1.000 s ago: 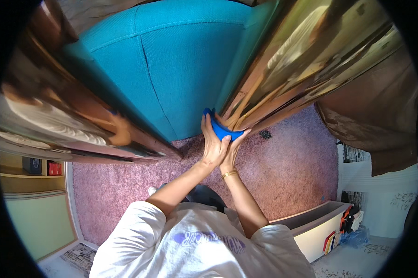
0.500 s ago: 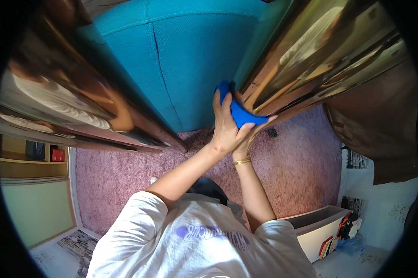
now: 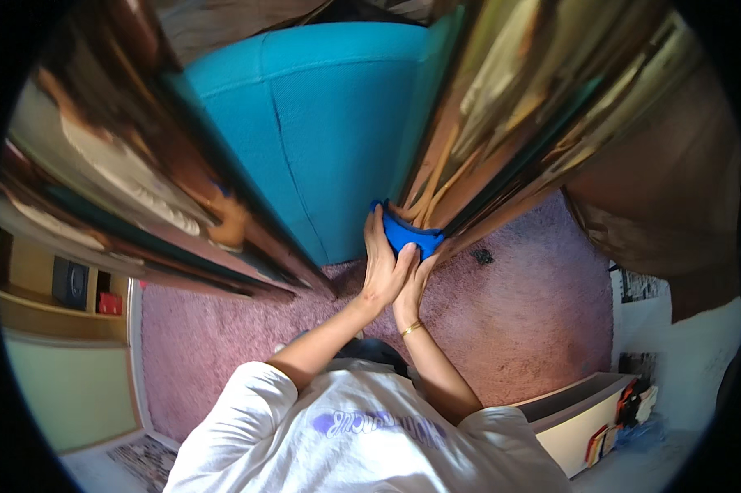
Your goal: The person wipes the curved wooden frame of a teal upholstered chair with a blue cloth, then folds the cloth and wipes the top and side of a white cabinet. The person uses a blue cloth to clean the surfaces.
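One curved blue cloth is grasped by left hand and right hand, presumably to hug a tall mirrored panel at its edge.

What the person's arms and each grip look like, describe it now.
Both arms wear short, loose white sleeves, leaving the forearms bare. The left grip and right grip are gloveless. A thin gold-coloured bracelet circles the right wrist.

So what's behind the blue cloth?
A shiny, reflecting panel shows just beyond the blue cloth; whatever the cloth itself covers can't be seen.
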Tool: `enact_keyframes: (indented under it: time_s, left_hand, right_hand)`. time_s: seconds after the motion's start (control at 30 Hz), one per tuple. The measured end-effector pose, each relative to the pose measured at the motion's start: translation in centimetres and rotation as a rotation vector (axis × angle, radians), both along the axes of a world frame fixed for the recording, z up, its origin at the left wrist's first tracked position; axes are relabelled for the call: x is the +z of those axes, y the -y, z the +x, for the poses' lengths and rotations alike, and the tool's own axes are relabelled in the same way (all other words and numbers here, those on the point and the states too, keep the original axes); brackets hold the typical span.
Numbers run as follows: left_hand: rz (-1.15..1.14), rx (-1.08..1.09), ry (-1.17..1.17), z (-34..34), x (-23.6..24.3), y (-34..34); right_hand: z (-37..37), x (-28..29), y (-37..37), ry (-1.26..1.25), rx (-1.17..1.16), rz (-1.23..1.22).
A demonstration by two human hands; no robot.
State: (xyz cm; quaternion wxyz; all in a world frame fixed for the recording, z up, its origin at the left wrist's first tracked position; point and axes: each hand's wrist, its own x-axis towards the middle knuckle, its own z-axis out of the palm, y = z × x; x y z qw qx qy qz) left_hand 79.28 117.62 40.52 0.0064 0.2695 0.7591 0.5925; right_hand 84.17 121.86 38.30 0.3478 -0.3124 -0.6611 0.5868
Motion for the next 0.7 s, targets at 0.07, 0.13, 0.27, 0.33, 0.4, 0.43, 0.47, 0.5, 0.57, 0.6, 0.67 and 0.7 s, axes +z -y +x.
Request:
enact_keyframes:
  time_s: [0.07,0.13,0.27,0.33,0.4,0.43,0.47,0.5,0.57,0.6,0.67,0.7]
  left_hand:
    - [0.025,-0.043,-0.018,0.3,1.1,-0.1]
    - [0.029,-0.065,-0.075,1.2,3.0,-0.1]
    - [0.123,-0.116,-0.316,0.8,9.6,-0.3]
    - [0.142,-0.086,-0.535,-0.5,13.6,-1.0]
    - [0.275,-0.027,-0.585,-1.8,16.5,-2.9]
    - [0.495,-0.125,-0.404,-2.1,18.3,-3.8]
    - [0.559,-0.16,-0.413,-3.1,18.4,-4.1]
    - [0.525,-0.096,-0.387,-3.4,19.0,-4.2]
    - [0.402,-0.031,-0.44,-2.8,18.9,-4.2]
    - [0.376,-0.006,-0.441,-2.6,18.4,-4.1]
    - [0.289,0.043,-0.473,-2.8,16.5,-3.8]
    - [0.266,0.039,-0.425,-2.7,15.0,-3.7]
  right_hand:
    - [0.0,-1.0,-0.5,-0.016,0.05,-0.062]
    - [0.0,-0.3,-1.3,-0.039,0.06,0.076]
    - [-1.7,9.4,-3.0,-0.27,-0.025,0.389]
    - [-3.3,14.8,-5.4,-0.387,-0.075,0.532]
    - [-4.6,18.5,-7.7,-0.413,-0.249,0.905]
    - [-5.1,20.2,-8.2,-0.466,-0.297,0.918]
    - [-5.1,21.0,-8.2,-0.503,-0.355,0.946]
    - [-5.0,22.0,-8.1,-0.548,-0.414,0.968]
    - [-5.4,21.3,-8.2,-0.472,-0.376,0.929]
    - [-5.5,20.5,-7.7,-0.425,-0.422,0.935]
    - [-5.3,18.3,-7.1,-0.39,-0.338,0.828]
    - [-5.0,16.8,-6.9,-0.338,-0.323,0.793]
